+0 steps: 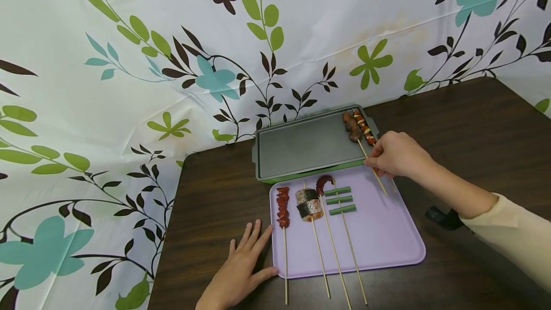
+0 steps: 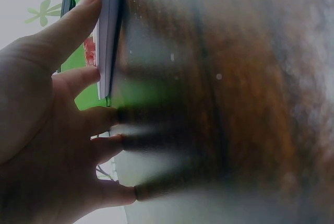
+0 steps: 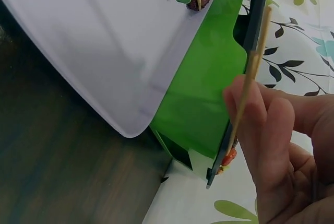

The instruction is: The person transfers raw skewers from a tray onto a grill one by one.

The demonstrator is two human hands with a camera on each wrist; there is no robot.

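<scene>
Bamboo is doing the carrying at this table: a person's right hand (image 1: 393,157) is pinching the thin stick of a meat-and-pepper skewer (image 1: 365,130) between thumb and fingertips, its loaded end lying at the far right of a green-rimmed griddle tray (image 1: 301,145) while the bare end is slanting back over a lilac plastic tray (image 1: 387,233). A second, dark meat skewer (image 1: 352,127) is lying just beside it on the griddle. The left hand (image 1: 241,267) is resting flat on the dark wooden table (image 1: 202,195), fingers straight and spread, thumb touching the lilac tray's near left edge.

Four more skewers are lying side by side on the lilac tray: a red sausage skewer (image 1: 282,206), a fish-slice skewer (image 1: 308,204), a dark curled sausage (image 1: 324,183) and a skewer of green bean pieces (image 1: 340,200).

Judging by its build, the held skewer is looking light but front-heavy, its stick stiff yet slender enough to snap or roll in the fingers. The glossy pieces are appearing slippery and liable to slide or spin, so the bare stick close behind the food is seeming the soundest place to hold, kept level.
</scene>
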